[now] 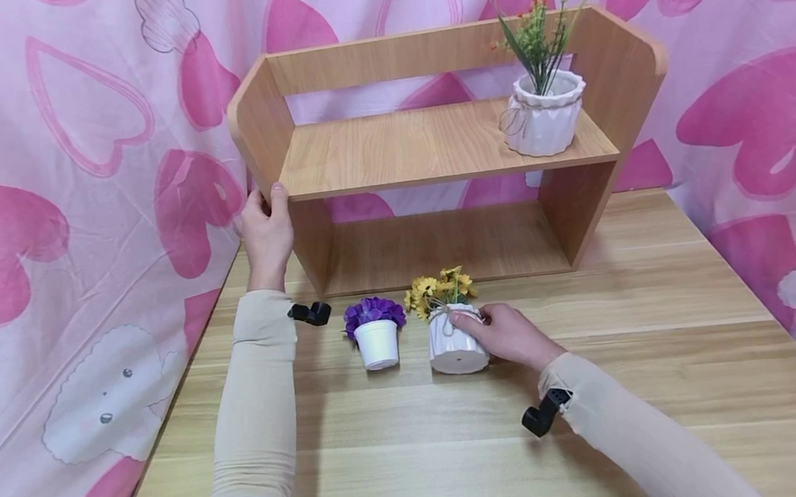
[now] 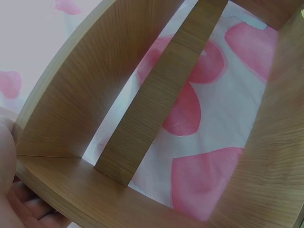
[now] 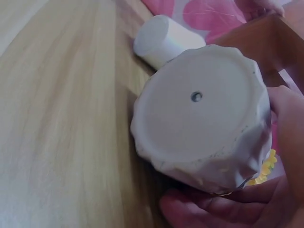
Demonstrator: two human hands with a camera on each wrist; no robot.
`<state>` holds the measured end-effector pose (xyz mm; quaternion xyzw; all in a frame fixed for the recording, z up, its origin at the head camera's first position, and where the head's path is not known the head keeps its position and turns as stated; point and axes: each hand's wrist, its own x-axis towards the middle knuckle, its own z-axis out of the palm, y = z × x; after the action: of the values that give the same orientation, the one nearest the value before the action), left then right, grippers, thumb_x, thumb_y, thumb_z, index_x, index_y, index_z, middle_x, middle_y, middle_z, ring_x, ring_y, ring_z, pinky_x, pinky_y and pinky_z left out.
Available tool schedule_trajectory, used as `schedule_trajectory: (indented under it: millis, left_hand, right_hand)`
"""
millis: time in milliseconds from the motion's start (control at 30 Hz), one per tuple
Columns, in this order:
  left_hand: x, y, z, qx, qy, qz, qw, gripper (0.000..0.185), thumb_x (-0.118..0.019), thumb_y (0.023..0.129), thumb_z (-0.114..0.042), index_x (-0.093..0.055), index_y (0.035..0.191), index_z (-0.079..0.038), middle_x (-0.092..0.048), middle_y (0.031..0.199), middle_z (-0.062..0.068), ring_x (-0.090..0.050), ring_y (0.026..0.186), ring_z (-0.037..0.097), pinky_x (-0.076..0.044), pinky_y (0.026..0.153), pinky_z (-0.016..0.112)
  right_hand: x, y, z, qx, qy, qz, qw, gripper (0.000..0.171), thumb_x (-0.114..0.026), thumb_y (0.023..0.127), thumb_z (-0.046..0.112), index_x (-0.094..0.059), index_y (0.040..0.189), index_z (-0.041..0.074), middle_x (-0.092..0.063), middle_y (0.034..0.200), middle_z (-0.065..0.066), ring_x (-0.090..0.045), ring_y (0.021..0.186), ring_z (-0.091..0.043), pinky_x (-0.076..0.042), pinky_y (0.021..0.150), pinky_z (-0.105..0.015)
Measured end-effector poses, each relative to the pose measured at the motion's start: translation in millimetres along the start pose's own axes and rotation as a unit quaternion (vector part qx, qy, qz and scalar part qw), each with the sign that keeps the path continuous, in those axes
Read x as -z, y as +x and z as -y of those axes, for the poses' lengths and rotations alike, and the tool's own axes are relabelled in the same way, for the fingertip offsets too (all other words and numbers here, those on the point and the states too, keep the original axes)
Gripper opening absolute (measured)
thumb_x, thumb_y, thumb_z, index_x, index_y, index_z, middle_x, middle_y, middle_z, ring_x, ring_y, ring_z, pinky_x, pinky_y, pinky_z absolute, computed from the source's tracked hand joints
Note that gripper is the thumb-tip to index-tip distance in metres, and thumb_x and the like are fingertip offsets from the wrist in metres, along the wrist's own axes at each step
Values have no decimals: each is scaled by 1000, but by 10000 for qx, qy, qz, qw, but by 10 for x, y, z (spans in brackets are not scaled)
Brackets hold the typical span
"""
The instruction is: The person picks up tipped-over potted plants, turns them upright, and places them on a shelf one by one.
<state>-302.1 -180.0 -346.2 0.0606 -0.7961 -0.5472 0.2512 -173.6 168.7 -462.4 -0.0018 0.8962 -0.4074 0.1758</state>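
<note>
My right hand (image 1: 510, 334) grips a white ribbed flowerpot (image 1: 456, 348) with yellow flowers (image 1: 438, 289) and a twine bow, thumb on its near side. The pot is tipped, so its underside faces me; the right wrist view shows that base (image 3: 199, 104) with a small hole in the middle. At the left side panel of a two-tier wooden shelf (image 1: 445, 144), my left hand (image 1: 268, 233) holds the panel's front edge, thumb on the inner side and fingers behind. Left of the yellow flowers, a smaller white pot (image 1: 378, 345) with purple flowers (image 1: 374, 312) lies on its side.
On the upper tier, at the right, stands a white pot (image 1: 544, 118) with green stems and small orange blooms. The shelf rests at the back of the wooden table (image 1: 418, 454). A pink heart-patterned curtain (image 1: 101, 229) hangs behind and at both sides.
</note>
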Motion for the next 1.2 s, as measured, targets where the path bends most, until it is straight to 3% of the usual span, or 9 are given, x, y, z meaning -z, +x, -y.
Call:
schedule_trajectory:
  millis: [167, 500, 733, 1067, 1200]
  left_hand:
    - [9, 20, 14, 48, 45, 38, 10000, 54, -53, 110, -46, -65, 148, -10, -68, 149, 14, -67, 133, 24, -52, 119, 37]
    - [-22, 4, -3, 21, -122, 79, 9999, 52, -54, 110, -43, -65, 148, -9, -68, 149, 15, -67, 133, 25, -51, 119, 37]
    - [-30, 7, -8, 26, -62, 57, 10000, 52, -54, 110, -43, -63, 151, -11, -66, 152, 13, -65, 138, 26, -50, 121, 39]
    - [1, 14, 3, 87, -45, 53, 9999, 53, -53, 110, -44, -64, 150, -11, -67, 150, 13, -66, 135, 25, -51, 120, 38]
    - [2, 20, 14, 77, -95, 94, 9999, 52, -54, 111, -43, -64, 150, -10, -68, 149, 14, -66, 134, 24, -51, 120, 37]
  right_hand:
    - [4, 32, 9, -135, 403, 155, 9990, 76, -62, 97, 74, -69, 118, 2, -72, 99, -12, -66, 84, -22, -56, 68, -32]
    - [-45, 57, -23, -452, 1427, 199, 9885, 73, -71, 99, 61, -64, 133, -4, -72, 111, -16, -68, 91, -22, -58, 70, -29]
    - [-59, 44, -44, -378, 1404, -116, 9893, 77, -72, 99, 59, -60, 141, -5, -72, 118, -18, -67, 99, -22, -57, 75, -27]
    - [-85, 45, -90, 317, 1094, -589, 9918, 78, -77, 99, 50, -56, 150, -5, -68, 127, -21, -67, 104, -25, -57, 85, -29]
    - [-99, 33, -117, 485, 1222, -686, 9889, 77, -79, 98, 43, -53, 152, -6, -67, 132, -24, -69, 103, -25, -59, 82, -28]
